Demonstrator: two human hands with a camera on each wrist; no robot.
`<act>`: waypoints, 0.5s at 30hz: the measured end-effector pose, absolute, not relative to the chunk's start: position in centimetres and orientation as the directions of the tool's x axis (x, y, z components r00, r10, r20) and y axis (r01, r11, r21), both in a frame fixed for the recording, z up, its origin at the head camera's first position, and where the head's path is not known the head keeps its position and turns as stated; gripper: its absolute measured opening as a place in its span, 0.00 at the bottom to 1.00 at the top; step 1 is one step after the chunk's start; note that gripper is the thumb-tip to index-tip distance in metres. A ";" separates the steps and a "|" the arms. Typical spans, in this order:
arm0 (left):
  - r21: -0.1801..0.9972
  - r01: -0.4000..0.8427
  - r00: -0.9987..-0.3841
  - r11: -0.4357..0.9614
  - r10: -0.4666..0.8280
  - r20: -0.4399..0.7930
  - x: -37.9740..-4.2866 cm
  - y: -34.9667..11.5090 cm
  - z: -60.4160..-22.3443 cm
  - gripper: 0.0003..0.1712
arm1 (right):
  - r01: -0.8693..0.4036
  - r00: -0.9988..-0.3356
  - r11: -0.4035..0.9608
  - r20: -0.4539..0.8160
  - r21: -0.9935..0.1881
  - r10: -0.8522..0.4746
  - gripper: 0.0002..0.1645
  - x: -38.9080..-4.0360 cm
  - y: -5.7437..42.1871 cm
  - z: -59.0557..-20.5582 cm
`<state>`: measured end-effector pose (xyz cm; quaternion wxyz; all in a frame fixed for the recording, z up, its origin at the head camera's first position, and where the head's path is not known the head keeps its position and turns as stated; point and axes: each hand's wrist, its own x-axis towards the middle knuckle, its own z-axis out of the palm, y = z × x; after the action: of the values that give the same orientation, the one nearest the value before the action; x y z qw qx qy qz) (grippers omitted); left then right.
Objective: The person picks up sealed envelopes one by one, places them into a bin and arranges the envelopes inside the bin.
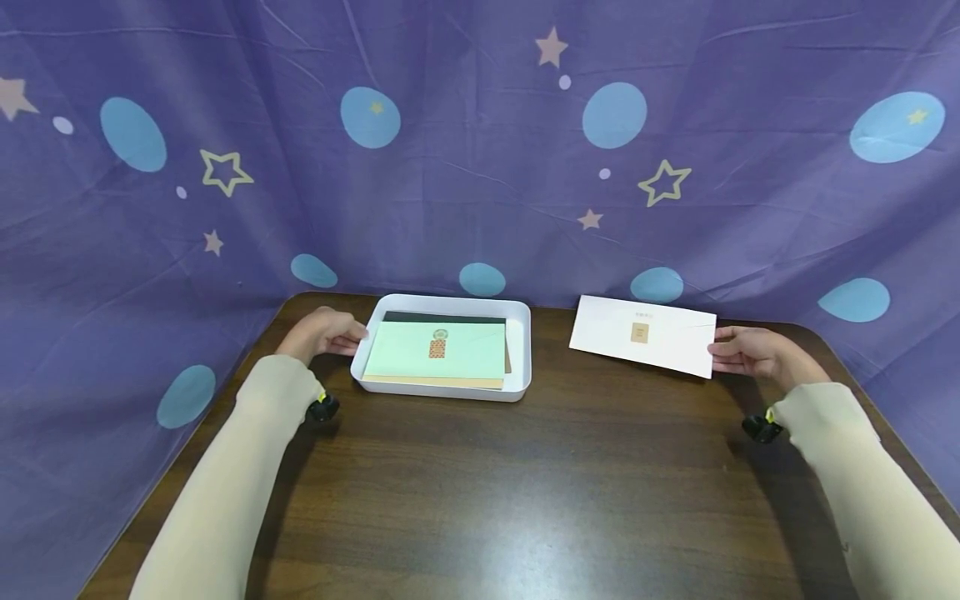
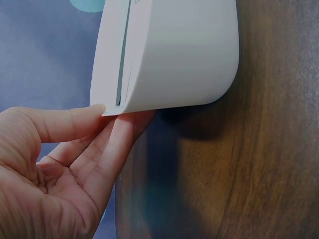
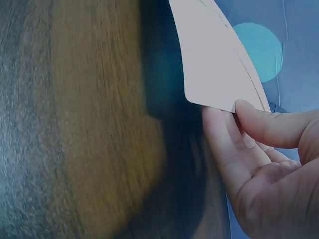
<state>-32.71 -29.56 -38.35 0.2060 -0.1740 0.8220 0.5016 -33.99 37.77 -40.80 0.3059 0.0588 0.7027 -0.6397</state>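
Observation:
My left hand (image 1: 324, 333) grips the left side of a white tray (image 1: 525, 350), thumb on the rim and fingers under it in the left wrist view. Inside the tray lies a light green envelope (image 1: 401, 350) with a patterned emblem, on top of a dark one (image 1: 442, 317) and a tan one (image 1: 435, 382). At the right, my right hand (image 1: 761, 354) pinches the short end of a white envelope (image 1: 607, 329) with a small tan label. The right wrist view shows the thumb on its face and fingers beneath, with the white corner (image 3: 209, 74) over a shadow.
Both items are at the far side of a dark brown wooden table (image 1: 540, 483). A purple curtain (image 1: 480, 167) with stars and blue ovals hangs right behind the table's back edge and along both sides.

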 end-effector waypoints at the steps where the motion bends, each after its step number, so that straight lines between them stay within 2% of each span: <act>1: 0.754 -0.492 -0.855 0.436 -0.077 -0.513 -32.7 -29.6 -38.3 0.22 | 0.479 -0.805 0.166 -0.506 -0.862 -0.310 0.17 -34.0 37.7 -40.8; 15: 0.763 -0.496 -0.854 0.415 -0.073 -0.515 -32.7 -29.7 -38.3 0.22 | 0.489 -0.788 0.042 -0.462 -0.871 -0.406 0.18 -33.6 36.1 -39.5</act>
<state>-32.72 -29.69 -38.33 0.2064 -0.1744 0.8153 0.5121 -33.57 36.14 -39.48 0.3236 0.0323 0.6453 -0.6912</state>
